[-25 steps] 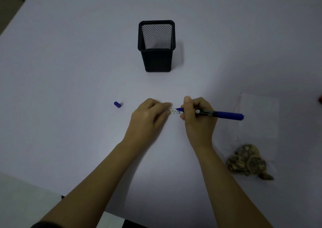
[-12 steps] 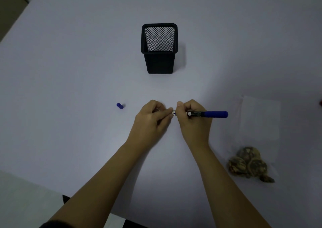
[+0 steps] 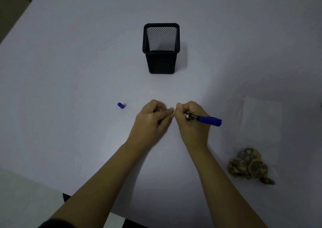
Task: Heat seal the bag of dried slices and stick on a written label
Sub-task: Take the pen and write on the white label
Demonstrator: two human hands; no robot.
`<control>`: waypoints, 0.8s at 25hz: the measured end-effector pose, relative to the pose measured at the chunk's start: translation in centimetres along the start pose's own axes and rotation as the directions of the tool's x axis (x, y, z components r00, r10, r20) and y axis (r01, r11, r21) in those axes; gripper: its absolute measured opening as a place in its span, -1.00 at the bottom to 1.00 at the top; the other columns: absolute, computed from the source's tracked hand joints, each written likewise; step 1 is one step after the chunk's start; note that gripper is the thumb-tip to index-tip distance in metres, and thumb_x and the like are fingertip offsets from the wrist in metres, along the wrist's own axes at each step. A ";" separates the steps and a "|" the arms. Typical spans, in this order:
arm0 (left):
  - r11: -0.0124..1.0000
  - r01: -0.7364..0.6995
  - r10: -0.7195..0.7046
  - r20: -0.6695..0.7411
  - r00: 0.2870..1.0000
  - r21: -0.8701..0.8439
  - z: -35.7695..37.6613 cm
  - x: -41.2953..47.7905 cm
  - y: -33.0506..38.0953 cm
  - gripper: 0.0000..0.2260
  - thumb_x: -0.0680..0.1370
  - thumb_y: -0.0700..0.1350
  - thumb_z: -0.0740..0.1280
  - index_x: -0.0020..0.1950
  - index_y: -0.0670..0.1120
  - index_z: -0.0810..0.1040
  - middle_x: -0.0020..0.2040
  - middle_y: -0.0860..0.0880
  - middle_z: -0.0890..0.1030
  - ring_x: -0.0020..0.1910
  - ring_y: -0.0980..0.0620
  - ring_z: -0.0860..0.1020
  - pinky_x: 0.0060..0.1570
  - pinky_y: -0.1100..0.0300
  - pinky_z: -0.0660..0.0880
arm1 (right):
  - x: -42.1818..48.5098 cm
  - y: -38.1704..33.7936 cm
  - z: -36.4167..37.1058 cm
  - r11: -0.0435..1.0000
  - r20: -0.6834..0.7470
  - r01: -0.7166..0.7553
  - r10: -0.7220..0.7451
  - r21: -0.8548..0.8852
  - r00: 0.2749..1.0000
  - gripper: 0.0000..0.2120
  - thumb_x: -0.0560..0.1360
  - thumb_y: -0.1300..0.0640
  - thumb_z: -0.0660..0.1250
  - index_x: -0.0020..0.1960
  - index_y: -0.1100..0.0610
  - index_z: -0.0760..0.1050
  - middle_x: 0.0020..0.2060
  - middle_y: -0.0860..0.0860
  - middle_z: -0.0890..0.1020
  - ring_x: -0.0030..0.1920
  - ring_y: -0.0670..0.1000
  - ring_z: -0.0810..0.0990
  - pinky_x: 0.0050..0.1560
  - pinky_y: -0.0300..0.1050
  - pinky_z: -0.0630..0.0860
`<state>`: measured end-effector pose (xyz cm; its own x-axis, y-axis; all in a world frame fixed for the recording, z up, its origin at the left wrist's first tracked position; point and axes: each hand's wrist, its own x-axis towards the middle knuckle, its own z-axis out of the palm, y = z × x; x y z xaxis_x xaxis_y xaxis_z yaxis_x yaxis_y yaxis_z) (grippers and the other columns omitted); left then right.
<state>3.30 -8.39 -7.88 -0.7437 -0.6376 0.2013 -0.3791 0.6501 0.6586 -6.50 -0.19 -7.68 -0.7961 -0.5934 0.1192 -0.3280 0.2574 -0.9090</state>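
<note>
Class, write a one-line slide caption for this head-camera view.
Both hands pinch a small label; right hand holds a blue marker, bagged slices nearby.

Both hands meeting fingertip to fingertip, right hand [image 3: 191, 123] gripping blue marker [image 3: 203, 119], left hand [image 3: 153, 121] curled; cap [image 3: 120, 105] nearby

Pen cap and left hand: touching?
Apart. Head view shows bare table between the pen cap and the left hand.

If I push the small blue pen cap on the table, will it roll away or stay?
The pen cap looks cylindrical and lies on its side on the smooth table, so it would probably roll when nudged sideways. Being so small, it is likely very light and easy to flick away.
</note>
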 end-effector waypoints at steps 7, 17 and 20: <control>1.000 0.001 -0.001 0.012 1.000 0.014 0.0 0.1 0.0 -0.83 0.51 -0.14 0.38 0.04 -0.14 0.67 -0.14 -0.07 0.55 -0.22 0.11 0.46 -0.24 0.32 0.39 | 0.0 0.2 0.1 0.999 -0.049 0.041 -0.042 -0.026 0.998 -0.71 0.47 0.03 0.21 -0.35 0.18 0.38 -0.48 0.01 0.45 -0.48 -0.16 0.36 -0.41 -0.43 0.36; 0.985 0.160 -0.153 0.102 0.983 -0.060 -1.3 1.2 0.6 -0.84 0.46 -0.18 0.42 0.03 -0.11 0.63 -0.12 0.00 0.56 -0.23 0.14 0.48 -0.20 0.43 0.39 | 0.0 0.1 0.0 1.000 -0.024 0.019 -0.018 0.011 1.000 -0.69 0.47 0.00 0.21 -0.35 0.18 0.38 -0.51 -0.07 0.40 -0.42 -0.07 0.40 -0.44 -0.43 0.31; 0.984 0.172 -0.167 0.101 0.981 -0.044 -1.4 1.2 0.7 -0.85 0.45 -0.15 0.43 0.00 -0.11 0.61 -0.13 -0.03 0.57 -0.23 0.06 0.49 -0.20 0.34 0.42 | 0.1 0.1 0.0 1.000 -0.031 0.013 -0.013 0.017 0.999 -0.70 0.48 0.02 0.24 -0.35 0.16 0.39 -0.51 -0.04 0.41 -0.43 -0.03 0.39 -0.46 -0.40 0.29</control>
<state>2.95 -9.24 -6.14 -0.7214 -0.6923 0.0140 -0.4770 0.5115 0.7148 -6.59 -0.25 -7.75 -0.8072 -0.5727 0.1432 -0.3299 0.2365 -0.9139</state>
